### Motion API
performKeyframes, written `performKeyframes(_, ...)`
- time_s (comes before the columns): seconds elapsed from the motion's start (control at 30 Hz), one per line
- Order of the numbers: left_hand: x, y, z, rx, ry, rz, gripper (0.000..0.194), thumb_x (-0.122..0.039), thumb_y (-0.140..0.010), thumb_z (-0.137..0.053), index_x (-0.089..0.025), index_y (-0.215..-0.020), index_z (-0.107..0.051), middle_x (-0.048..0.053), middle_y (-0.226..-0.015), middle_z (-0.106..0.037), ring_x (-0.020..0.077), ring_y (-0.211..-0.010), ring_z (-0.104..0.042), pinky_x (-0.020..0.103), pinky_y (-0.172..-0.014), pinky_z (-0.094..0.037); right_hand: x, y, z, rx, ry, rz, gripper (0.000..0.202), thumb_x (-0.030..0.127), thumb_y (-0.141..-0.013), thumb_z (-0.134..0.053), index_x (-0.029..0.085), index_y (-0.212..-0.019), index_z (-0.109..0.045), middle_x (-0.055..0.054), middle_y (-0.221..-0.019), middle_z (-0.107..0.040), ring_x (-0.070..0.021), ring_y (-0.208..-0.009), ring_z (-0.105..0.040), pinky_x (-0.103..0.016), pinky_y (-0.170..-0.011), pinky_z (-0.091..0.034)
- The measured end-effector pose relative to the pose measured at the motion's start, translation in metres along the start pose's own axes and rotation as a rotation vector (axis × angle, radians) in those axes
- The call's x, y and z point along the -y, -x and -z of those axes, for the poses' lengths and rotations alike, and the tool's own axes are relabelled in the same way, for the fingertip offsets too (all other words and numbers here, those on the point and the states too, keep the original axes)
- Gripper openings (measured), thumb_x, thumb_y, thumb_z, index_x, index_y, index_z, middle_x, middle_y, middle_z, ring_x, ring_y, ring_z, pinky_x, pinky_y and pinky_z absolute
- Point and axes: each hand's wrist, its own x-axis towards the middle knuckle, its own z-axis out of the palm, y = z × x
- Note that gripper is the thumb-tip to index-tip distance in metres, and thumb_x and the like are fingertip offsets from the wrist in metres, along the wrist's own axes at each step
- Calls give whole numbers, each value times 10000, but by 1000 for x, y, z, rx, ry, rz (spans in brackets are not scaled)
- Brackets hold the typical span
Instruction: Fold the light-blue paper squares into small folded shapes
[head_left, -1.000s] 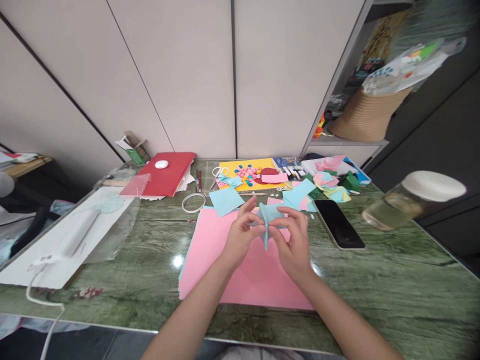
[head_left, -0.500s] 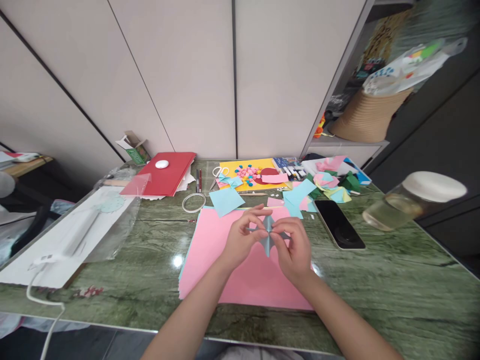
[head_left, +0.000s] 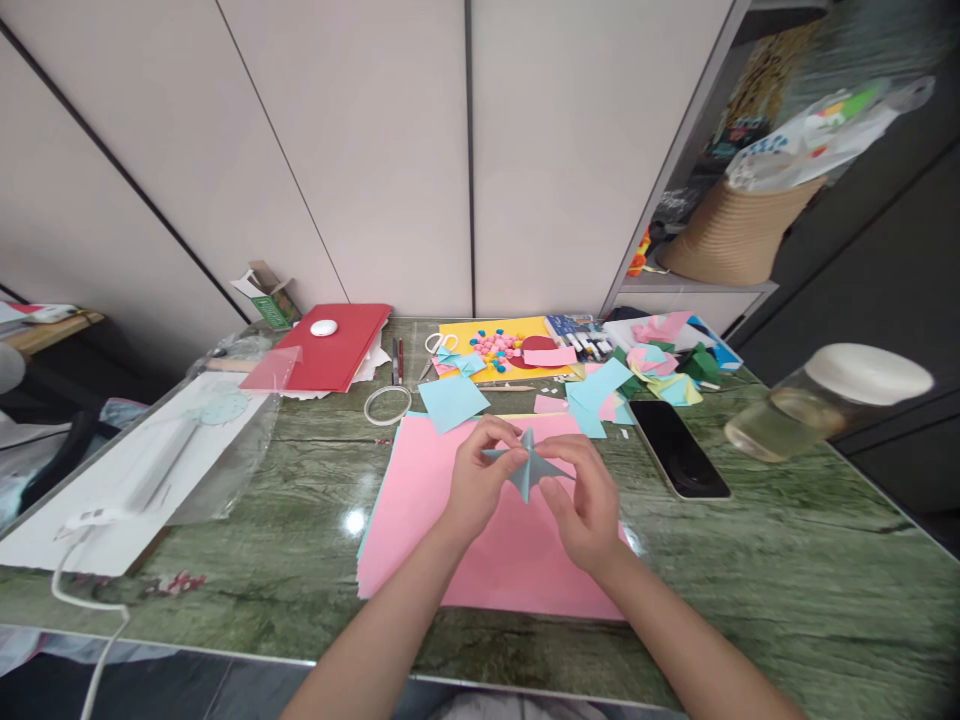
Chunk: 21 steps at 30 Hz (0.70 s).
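Above a stack of pink paper sheets (head_left: 450, 560), a small folded piece of light blue paper (head_left: 529, 472) is held up with its points sticking out. My left hand (head_left: 484, 477) pinches its left side between thumb and fingers. On the other side my right hand (head_left: 589, 497) has its fingertips on the upper right of the fold, the thumb lower down and a little apart from the fingers. A flat light blue paper square (head_left: 453, 402) lies just beyond the stack, and further cut blue pieces (head_left: 596, 398) lie to its right.
A black phone (head_left: 679, 448) and a lidded bottle of liquid (head_left: 795, 415) stand on the right. Behind are white scissors (head_left: 441, 344), a tape roll (head_left: 388, 405), small colored balls (head_left: 499, 348) and paper scraps (head_left: 679, 385). A red folder (head_left: 330, 365) lies left.
The folded blue paper has turned and opened wider to the right. My right thumb has moved down, away from the centre of the fold; my left hand still grips its side.
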Motion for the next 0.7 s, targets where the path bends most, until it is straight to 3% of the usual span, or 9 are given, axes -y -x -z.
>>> performKeyframes(0.1,-2,0,-1,-49,-37,13,92,-214,-714,-646,-190,-674,-566,12,-831,-518,163,-889,-521,257,-748,-402,-1,1,-1,44,-5,-29,263,200,-773,-544,218,-1035,-528,-70,-967,-570,-223,-923,-530,-385,-788,-441)
performKeyframes(0.2,0,1,-2,-85,-44,55,101,-220,-731,-623,-185,-667,-553,39,-1035,-556,186,-1020,-504,270,-794,-394,0,1,-5,62,30,-52,310,186,-759,-572,222,-1062,-516,-72,-1003,-570,-220,-959,-531,-380,-817,-446)
performKeyframes(0.37,2,-1,-2,-49,14,86,143,-238,-749,-595,-185,-649,-506,53,-1262,-514,227,-1186,-427,325,-887,-366,0,1,-9,48,74,-78,348,142,-747,-580,233,-1075,-506,-70,-1032,-574,-216,-980,-536,-380,-833,-453)
performKeyframes(0.53,-1,-3,1,30,-63,91,92,-209,-721,-628,-189,-689,-544,65,-1250,-504,238,-1168,-438,338,-858,-392,-4,1,-9,-5,86,-134,277,106,-797,-508,251,-1031,-539,-47,-976,-609,-197,-934,-566,-366,-807,-462)
performKeyframes(0.7,-5,-7,5,36,-236,9,145,-176,-626,-713,-194,-720,-603,53,-1020,-567,211,-1017,-516,327,-856,-375,-10,-3,-6,-85,-33,-197,188,158,-805,-535,237,-972,-569,-51,-936,-608,-196,-904,-576,-371,-801,-471)
